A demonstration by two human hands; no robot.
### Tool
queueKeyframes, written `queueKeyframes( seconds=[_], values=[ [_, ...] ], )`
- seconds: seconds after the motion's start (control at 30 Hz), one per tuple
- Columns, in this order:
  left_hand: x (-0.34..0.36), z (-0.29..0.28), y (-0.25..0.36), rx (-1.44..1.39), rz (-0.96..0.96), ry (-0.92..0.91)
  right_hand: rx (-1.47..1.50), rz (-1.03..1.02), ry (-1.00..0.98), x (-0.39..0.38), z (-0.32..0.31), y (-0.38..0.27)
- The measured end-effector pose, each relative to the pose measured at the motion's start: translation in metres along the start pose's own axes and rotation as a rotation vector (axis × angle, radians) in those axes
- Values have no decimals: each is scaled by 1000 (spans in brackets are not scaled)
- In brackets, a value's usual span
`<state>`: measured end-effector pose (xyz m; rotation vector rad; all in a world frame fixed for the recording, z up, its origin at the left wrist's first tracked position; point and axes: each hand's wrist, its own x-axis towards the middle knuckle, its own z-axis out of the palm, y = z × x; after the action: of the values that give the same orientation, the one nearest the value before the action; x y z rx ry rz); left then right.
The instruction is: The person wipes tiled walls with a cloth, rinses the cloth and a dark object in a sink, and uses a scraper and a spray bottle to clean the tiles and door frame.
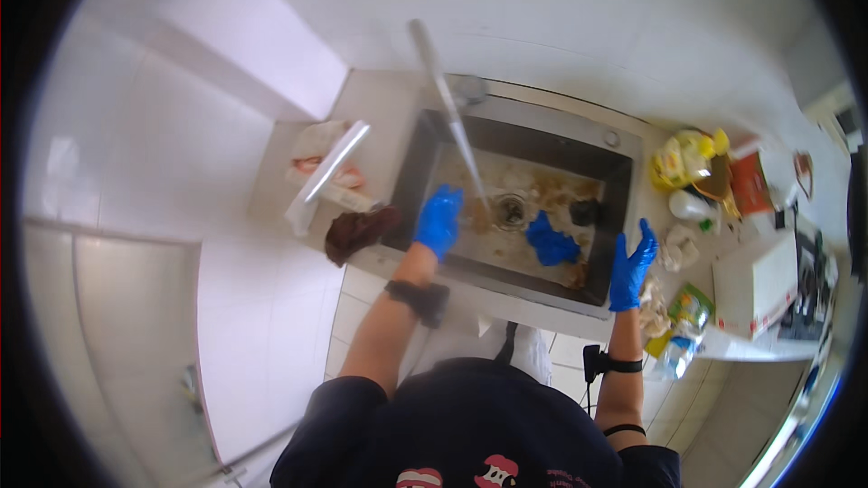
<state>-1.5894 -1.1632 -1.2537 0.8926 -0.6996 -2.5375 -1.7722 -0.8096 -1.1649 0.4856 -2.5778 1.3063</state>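
Observation:
A dark rectangular sink (517, 294) with a stained, brownish bottom lies before me. My left hand (439, 224), in a blue glove, is over its left front part, fingers stretched forward with nothing visible in them. At the right rim, my right hand (632, 267) wears a matching glove and holds nothing, its thumb and fingers apart. Between the hands, a crumpled blue thing (551, 240), perhaps a glove or cloth, lies in the sink near the round drain (511, 211). Beside it sits a small black lump (585, 211). A long pale faucet spout (445, 95) reaches over the basin.
Left of the sink are a dark brown cloth (358, 233) and a clear plastic-wrapped roll (333, 163). On the right counter stand a yellow bottle (680, 161), a white box (756, 284), a green pouch (691, 309), a clear bottle (676, 357) and crumpled paper (678, 248).

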Motion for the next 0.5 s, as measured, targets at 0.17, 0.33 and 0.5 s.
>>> queueKeyframes(
  seconds=[0.17,0.33,0.5],
  values=[
    [-66,-7,48,565,472,356,972,631,-630,-31,111,-70],
    [-123,-11,136,1953,451,668,1666,967,-991,-22,205,-96],
    [-133,-74,163,2150,681,450,367,-168,-666,-16,276,-149]
  ],
)
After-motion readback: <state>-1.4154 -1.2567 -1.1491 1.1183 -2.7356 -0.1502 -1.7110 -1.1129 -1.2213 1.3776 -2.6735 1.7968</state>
